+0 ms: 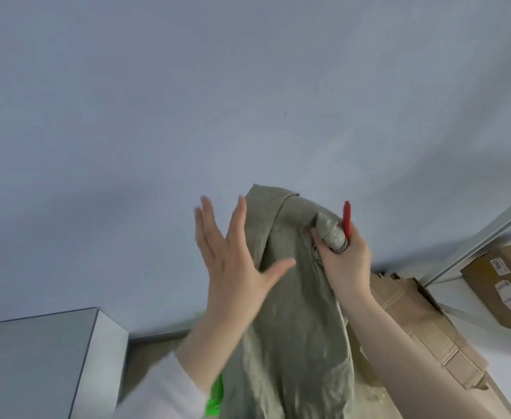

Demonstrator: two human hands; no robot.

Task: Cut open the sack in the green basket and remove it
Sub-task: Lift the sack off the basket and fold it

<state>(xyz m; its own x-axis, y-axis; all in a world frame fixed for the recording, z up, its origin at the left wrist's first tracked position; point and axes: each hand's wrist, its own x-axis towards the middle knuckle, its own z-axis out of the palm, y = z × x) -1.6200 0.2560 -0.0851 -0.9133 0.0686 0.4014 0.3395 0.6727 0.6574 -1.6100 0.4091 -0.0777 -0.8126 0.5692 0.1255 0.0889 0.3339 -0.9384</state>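
Head view showed the grey-green woven sack [290,313] lifted up in front of a pale blue wall [248,86]. Its lower part hung down to the bottom edge of the picture. The right hand [346,261] held it near the top: its grip was clamped around a twisted, bunched part of the cloth, and a slim red tool [347,217] stood up out of the same fist, just beside the bunch. The left hand [233,267], coming out of a white sleeve [169,391], was blurred, with its grip apart – fingers straight and spread, the thumb lying across the left side of the sack. I could not tell if the thumb touched the cloth. Only a small bright piece of the green basket [215,400] was visible, at the bottom just left of the sack – whether the sack's end was inside it could not be seen. Flattened cardboard [414,328] lay to the right, a labelled cardboard box [502,285] further right, and a grey cabinet [36,358] at lower left.
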